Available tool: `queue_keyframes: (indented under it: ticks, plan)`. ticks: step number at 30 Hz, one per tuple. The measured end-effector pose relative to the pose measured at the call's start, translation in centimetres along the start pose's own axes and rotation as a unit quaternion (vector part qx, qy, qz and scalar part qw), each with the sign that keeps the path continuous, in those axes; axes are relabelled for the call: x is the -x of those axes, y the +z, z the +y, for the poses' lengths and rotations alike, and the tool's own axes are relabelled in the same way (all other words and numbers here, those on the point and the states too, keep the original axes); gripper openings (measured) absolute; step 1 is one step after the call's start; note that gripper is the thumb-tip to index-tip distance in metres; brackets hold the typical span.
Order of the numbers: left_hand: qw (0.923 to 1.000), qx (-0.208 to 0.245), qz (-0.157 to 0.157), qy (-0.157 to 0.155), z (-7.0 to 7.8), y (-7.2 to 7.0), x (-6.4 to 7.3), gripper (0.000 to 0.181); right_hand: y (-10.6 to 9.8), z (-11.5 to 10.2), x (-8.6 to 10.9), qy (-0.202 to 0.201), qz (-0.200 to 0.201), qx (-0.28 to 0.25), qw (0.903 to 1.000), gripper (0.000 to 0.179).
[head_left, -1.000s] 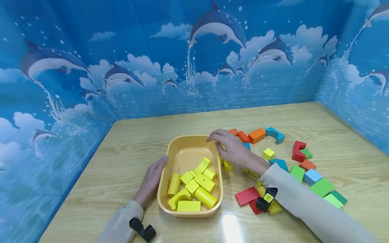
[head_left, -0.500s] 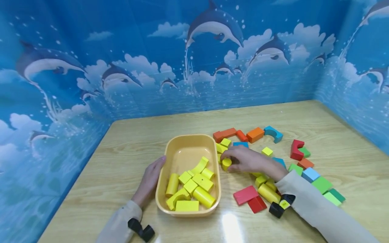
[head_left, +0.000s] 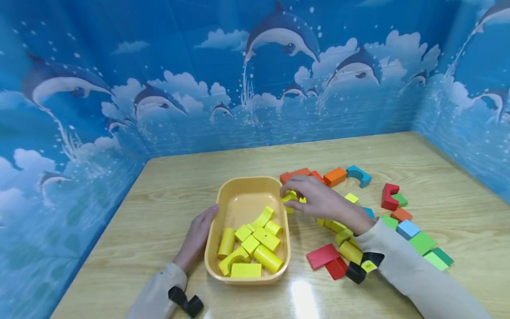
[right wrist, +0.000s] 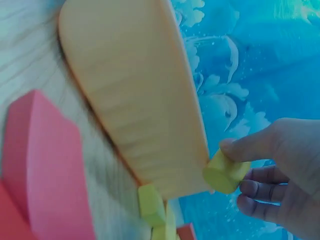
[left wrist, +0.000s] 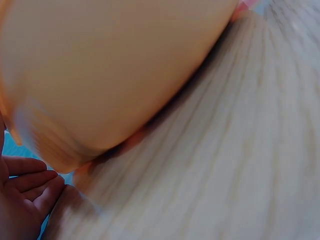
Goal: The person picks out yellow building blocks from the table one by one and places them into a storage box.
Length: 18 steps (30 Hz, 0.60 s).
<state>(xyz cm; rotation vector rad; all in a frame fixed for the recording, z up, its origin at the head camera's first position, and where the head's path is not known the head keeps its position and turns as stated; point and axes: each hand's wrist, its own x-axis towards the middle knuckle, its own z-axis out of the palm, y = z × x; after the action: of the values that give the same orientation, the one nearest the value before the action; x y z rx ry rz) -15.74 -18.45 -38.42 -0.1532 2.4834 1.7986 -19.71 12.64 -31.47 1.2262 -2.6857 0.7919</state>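
Observation:
A small yellow cylinder block (right wrist: 225,175) is pinched between the thumb and fingers of my right hand (head_left: 314,197). That hand is raised just right of the plastic bin (head_left: 247,188), near its far right rim. In the head view the fingers mostly hide the cylinder. Inside the bin, several yellow blocks (head_left: 266,239) lie jumbled toward the near end: cylinders, cuboids and arches. My left hand (head_left: 199,230) rests along the bin's left side, thumb tip by the rim. The left wrist view shows its fingers (left wrist: 32,182) fairly straight against the bin's outer wall.
More yellow blocks (head_left: 350,251) lie right of the bin, partly under my right forearm. Red blocks (head_left: 322,256), an orange block (head_left: 335,177), a blue arch (head_left: 359,176) and green blocks (head_left: 423,244) are spread over the table's right side. A dolphin-printed curtain (head_left: 255,88) surrounds the table.
My right hand moved from the bin's rim down right to a yellow cylinder, took hold of it, and lifted it back toward the rim. The left hand stays at the bin.

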Motion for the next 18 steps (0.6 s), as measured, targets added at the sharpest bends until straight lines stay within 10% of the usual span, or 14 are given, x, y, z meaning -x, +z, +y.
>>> queue_keyframes:
  ticks: [18]
  plan:
    - [0.9997,0.024,-0.009,-0.005,0.0,-0.1,0.0,0.066,3.6,-2.2,-1.4,-0.082,-0.02,0.078,0.9934,0.025]
